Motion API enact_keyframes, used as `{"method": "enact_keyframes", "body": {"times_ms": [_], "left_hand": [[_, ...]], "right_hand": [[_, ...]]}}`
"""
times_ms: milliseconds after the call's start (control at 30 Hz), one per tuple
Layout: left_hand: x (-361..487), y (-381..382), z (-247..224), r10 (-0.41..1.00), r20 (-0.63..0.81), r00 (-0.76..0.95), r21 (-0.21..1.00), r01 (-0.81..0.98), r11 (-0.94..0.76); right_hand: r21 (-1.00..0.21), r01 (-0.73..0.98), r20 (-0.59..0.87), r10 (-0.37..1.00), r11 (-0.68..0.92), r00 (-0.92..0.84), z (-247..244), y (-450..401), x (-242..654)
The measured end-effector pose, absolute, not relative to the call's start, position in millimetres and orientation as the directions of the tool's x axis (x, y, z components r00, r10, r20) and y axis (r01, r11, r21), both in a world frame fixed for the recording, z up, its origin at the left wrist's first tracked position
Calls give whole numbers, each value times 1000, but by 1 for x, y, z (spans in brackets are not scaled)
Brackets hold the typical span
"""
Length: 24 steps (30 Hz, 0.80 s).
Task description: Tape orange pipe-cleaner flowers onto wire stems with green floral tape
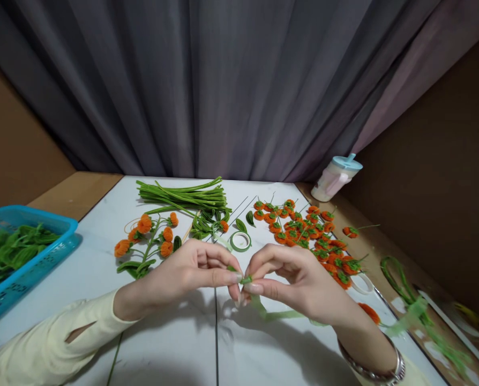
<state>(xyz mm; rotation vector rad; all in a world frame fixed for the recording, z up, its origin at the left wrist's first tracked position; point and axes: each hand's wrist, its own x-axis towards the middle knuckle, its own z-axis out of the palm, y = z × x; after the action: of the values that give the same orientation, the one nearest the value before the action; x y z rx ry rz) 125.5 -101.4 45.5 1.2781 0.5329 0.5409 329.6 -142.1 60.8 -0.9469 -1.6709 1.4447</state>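
My left hand (201, 268) and my right hand (290, 276) meet above the table, thumbs and fingertips pinched together. Between them is a small green stem piece (246, 280), mostly hidden by the fingers. A pale green strip of tape (282, 315) trails from under my right hand toward the right. Just beyond the fingers lies a tape roll (240, 241). Beside my left hand rests a stem with fuzzy orange persimmon-like fruits (144, 224) and green leaves. Many loose orange fruits (291, 228) with green tops and thin wires spread behind my right hand.
A bundle of green fuzzy stems (183, 194) lies at the back. On the left stands a blue basket (68, 236) holding green leaves. A lidded cup (336, 179) is at the back right. Green strips and a looped stem (396, 273) lie along the right edge. A curtain (231, 86) hangs behind.
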Motion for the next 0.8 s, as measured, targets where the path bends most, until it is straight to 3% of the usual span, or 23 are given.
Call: {"method": "enact_keyframes", "body": {"times_ms": [267,467,667,733,800], "left_hand": [[125,-97,46,573,-203,794,955,32,294],[125,-92,45,518,-307,799,904,75,422],[125,-86,38,470,-314,825,871,54,488],[124,-87,39,485,-324,812,878,66,474],[124,-90,42,519,-332,788,894,88,439]], "right_hand": [[-831,317,267,828,457,-494,63,-150,331],[-567,422,421,689,707,-590,56,-154,332],[-331,434,553,545,838,-630,49,-153,330],[-338,433,589,547,836,-596,49,-153,329],[-436,423,575,607,794,-548,51,-153,328]]}}
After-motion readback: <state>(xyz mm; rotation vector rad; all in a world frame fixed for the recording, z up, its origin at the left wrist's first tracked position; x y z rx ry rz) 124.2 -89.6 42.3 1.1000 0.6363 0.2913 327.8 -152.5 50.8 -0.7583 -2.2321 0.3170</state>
